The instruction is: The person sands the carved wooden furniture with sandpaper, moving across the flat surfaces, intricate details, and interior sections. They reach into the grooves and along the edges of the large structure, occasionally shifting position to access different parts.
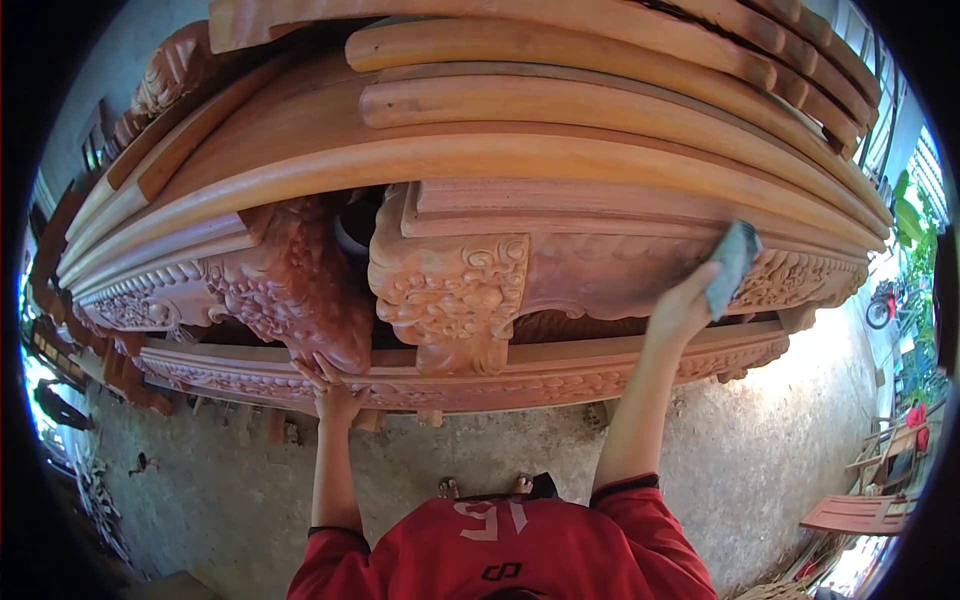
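Observation:
In the head view my right hand is closed around a folded grey-green sheet of sandpaper. It holds the sheet against the smooth dark panel beside a carved floral section of a large wooden furniture piece. My left hand rests with fingers spread on the lower carved rail, just below a dark reddish carved leg. Between my hands stands a lighter carved block with scroll relief. The side of the sandpaper facing the wood is hidden.
Long curved wooden beams are stacked above the carved piece. Concrete floor lies below, with my feet on it. A slatted wooden panel is at the lower right, a motorbike beyond. Wood pieces are piled at left.

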`<state>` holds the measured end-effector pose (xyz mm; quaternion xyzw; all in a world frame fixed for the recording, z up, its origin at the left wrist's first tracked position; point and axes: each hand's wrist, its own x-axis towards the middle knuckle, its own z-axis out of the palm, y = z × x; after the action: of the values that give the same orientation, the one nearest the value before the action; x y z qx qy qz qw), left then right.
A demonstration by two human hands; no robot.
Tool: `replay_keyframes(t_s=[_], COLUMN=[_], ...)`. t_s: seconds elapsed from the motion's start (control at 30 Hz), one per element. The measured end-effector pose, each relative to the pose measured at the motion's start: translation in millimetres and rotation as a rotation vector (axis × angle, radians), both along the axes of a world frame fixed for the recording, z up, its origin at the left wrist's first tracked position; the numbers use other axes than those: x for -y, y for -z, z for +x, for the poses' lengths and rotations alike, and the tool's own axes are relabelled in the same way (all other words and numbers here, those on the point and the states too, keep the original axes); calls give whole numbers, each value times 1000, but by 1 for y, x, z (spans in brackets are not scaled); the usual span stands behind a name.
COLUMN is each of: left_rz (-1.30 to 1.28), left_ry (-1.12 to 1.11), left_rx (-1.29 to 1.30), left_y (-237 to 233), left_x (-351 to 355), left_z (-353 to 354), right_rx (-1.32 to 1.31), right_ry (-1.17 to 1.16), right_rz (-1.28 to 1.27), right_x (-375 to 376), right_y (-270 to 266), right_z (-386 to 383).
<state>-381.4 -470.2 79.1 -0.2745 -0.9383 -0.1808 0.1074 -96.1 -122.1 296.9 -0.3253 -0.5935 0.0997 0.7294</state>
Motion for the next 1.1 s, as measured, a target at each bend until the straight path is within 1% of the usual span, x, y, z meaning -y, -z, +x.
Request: replay_keyframes(t_s=[0.07,0.1,0.13,0.2,0.23,0.27,0.3,0.33,0.4,0.43,0.47,0.5,0.53,0.57,0.6,0.63,0.67,0.7,0.73,0.77,0.8,0.83,0.87,0.93,1.0,1.03,1.1], left_rz=[25,24,29,27,4,-18,-18,-18,-5,-17,-27,-39,-33,-42,-53,-50,-38,-26,-21,-14,-6,64,69,84,40,46,-25], left_ry=[-9,-13,-13,-15,-5,1,-7,-3,-29,-63,-102,-118,-156,-149,-138,-168,-119,-70,-94,-70,-46,15,-7,17,98,77,283], left_rx=[113,114,103,89,-1,-87,-83,-84,-83,26,136,163,165,180,193,191,162,134,133,168,201,66,60,478,374,372,326], left_y=[-5,-5,-3,-1,-1,1,2,3,1,-2,-6,-8,-10,-10,-12,-14,-15,-17,-19,-23,-26,-22,-21,-25,-1,8,21], left_x=[-2,-3,-4,-2,-3,-3,0,0,-3,-5,-6,-7,-7,-8,-6,-3,-1,1,4,8,12,17,22,28,37,45,59], left_z=[1,1,0,0,1,1,1,1,0,2,4,4,4,4,5,6,6,7,8,10,10,11,12,19,30,34,38], right_rx=[58,264,483,438,217,55,161,113,98,100,198,294,477,735,718,813,907,903,932,962,960,956,952,968,1035,1034,1192], right_ry=[-73,-55,-8,-73,-184,-228,-29,56,25,-5,-46,-88,-131,-210,-312,-349,-381,-403,-492,-580,-598,-656,-714,-728,-745,-764,-811], right_rz=[104,227,238,146,32,-32,-54,-146,-56,-48,13,77,144,149,190,234,282,298,295,292,307,241,176,217,130,144,74], right_x=[31,47,66,57,44,31,20,15,23,36,55,75,94,117,133,148,159,166,171,176,182,187,192,197,202,210,223], right_y=[-6,-6,-1,3,1,-3,-5,-5,-8,-6,-2,4,10,15,28,32,36,41,48,56,65,75,85,109,146,157,171], right_z=[-35,-42,-46,-39,-33,-23,-7,-2,-10,-24,-41,-56,-65,-71,-83,-86,-86,-87,-89,-90,-90,-92,-94,-97,-102,-101,-99])
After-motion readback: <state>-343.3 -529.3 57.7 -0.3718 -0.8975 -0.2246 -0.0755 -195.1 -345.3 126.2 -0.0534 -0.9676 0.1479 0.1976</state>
